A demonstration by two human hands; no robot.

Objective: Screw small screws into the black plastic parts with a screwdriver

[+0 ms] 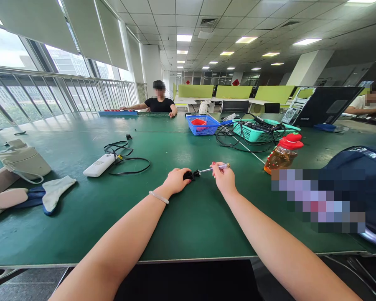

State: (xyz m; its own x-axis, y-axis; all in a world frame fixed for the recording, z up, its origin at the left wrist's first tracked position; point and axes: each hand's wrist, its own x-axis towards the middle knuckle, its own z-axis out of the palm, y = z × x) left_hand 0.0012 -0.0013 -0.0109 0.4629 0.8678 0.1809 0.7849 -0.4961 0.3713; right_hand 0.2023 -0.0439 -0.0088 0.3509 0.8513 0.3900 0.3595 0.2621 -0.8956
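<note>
My left hand [176,181] rests on the green table [181,225], its fingers closed on a small black part [189,175]. A thin screwdriver [221,166] with a pale, see-through handle is pinched in my right hand [224,177]. Its metal shaft points left, and the tip meets or nearly meets a little black piece [196,172] at the right end of the black part. Exactly how the tip sits there is too small to tell.
Left: a white power bank [100,165] with a black cable, a cream bag [25,159]. Ahead: a blue basket [203,125], a teal basket [257,133] with tangled cables. Right: a red-capped bottle [282,154], a dark bag [360,175]. A person [159,102] sits across the table.
</note>
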